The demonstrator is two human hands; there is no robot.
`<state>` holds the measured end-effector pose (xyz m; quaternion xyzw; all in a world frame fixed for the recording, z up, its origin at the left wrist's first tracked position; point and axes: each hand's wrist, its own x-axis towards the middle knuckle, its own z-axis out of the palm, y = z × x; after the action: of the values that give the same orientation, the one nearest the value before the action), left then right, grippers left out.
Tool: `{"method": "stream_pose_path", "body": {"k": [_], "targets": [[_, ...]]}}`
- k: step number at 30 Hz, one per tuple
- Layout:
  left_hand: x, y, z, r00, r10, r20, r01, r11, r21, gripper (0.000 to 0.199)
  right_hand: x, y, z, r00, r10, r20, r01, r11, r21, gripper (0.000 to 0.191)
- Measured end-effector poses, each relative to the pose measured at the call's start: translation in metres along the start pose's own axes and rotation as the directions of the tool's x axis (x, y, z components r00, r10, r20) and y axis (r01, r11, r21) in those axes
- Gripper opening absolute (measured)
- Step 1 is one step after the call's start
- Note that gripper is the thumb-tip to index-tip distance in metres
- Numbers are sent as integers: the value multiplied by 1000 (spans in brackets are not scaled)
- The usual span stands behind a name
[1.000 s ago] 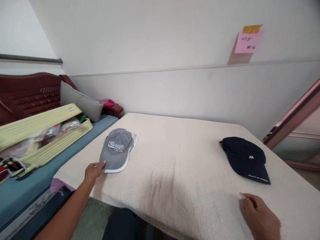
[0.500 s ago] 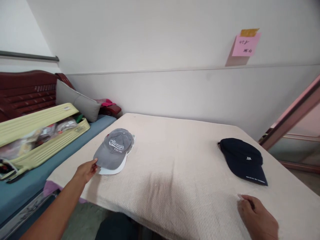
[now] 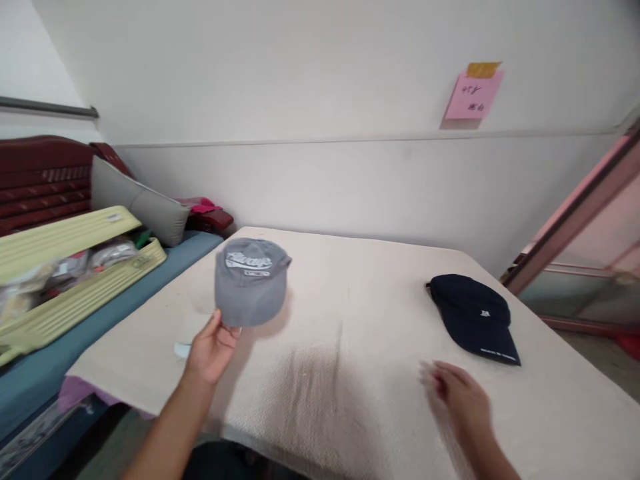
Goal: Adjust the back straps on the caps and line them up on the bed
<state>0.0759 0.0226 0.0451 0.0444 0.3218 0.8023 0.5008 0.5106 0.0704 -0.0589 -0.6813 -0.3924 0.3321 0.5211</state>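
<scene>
My left hand [image 3: 214, 347] grips the brim of a grey baseball cap [image 3: 251, 283] with white lettering and holds it above the cloth-covered table. Behind that hand, a small part of something white [image 3: 182, 350] shows on the cloth; the rest is hidden. At the right lies a dark navy cap [image 3: 473, 317] with a small white logo, its brim pointing toward me. My right hand [image 3: 457, 393] hovers near this cap without touching it. Its fingers are smeared by motion, and no object shows in them.
The table [image 3: 345, 293] has a cream cloth and meets a white wall bearing a pink note [image 3: 474, 95]. To the left, a yellow-green case [image 3: 85, 267] with packets inside lies on a blue mattress near a grey cushion [image 3: 143, 200]. A framed panel [image 3: 575, 207] stands at the right.
My left hand has lifted the grey cap off the white thing and moved it right. My right hand has shifted left. The view has turned slightly right.
</scene>
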Motion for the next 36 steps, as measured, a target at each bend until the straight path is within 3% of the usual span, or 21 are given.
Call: {"method": "stream_pose_path", "body": {"k": [1,2,4,5,6,7,8,11,12,13,16,20,21,22,23,25,27,29,31,33,36], "targets": [[-7,-23,6,999,-49,14,49,999,-14,31,-12,-14,20,981,81,174,-112,978,176,31],[-13,-46,10,995,-93,24,93,996,-16,29,-25,-29,40,928,102,357,-214,933,290,35],[-26,-89,13,972,-226,72,224,974,23,21,-47,-56,73,785,84,614,-409,815,412,44],[-33,-107,12,953,-285,101,281,958,52,15,-54,-66,85,721,32,693,-468,759,452,47],[-39,-122,9,938,-318,138,309,947,87,11,-58,-74,92,695,-22,719,-489,719,495,47],[-45,-132,5,901,-388,194,364,920,146,11,-58,-78,94,708,-54,704,-492,677,547,44],[-51,-139,0,839,-481,256,429,873,233,17,-56,-79,93,719,-52,693,-502,650,571,41],[-59,-141,-10,548,-760,349,561,643,521,35,-47,-72,75,716,-21,698,-535,625,568,35],[-58,-139,-10,499,-794,346,575,603,553,36,-45,-69,68,691,-31,722,-550,626,553,36],[-54,-136,-9,490,-803,339,591,592,547,35,-46,-67,61,656,-51,753,-566,627,535,36],[-34,-128,1,609,-748,266,630,659,411,38,-59,-64,49,498,-116,860,-608,661,441,37],[-15,-123,11,786,-610,97,554,766,325,20,-78,-61,41,148,-162,976,-501,838,215,32],[-15,-122,10,811,-580,78,526,781,336,17,-80,-60,38,80,-162,984,-473,862,181,33],[-17,-121,9,824,-560,82,501,790,354,19,-81,-58,35,52,-167,985,-474,864,172,36],[-22,-121,6,825,-554,107,483,791,376,23,-81,-57,32,67,-180,981,-504,843,189,39],[-33,-118,-1,797,-575,184,460,776,432,33,-78,-54,27,194,-193,962,-602,751,272,45],[-44,-116,-8,728,-638,250,453,722,523,35,-74,-55,26,339,-162,927,-660,661,357,45],[-53,-113,-15,643,-713,278,440,642,628,35,-73,-57,29,429,-115,896,-668,628,400,35],[-56,-111,-18,573,-769,283,428,575,697,37,-74,-60,35,475,-66,877,-662,630,406,23],[-55,-109,-18,549,-786,284,437,560,704,39,-76,-61,42,494,-15,870,-662,641,387,17],[-48,-108,-11,655,-715,246,501,654,567,35,-80,-60,49,443,13,896,-662,680,317,14]]}}
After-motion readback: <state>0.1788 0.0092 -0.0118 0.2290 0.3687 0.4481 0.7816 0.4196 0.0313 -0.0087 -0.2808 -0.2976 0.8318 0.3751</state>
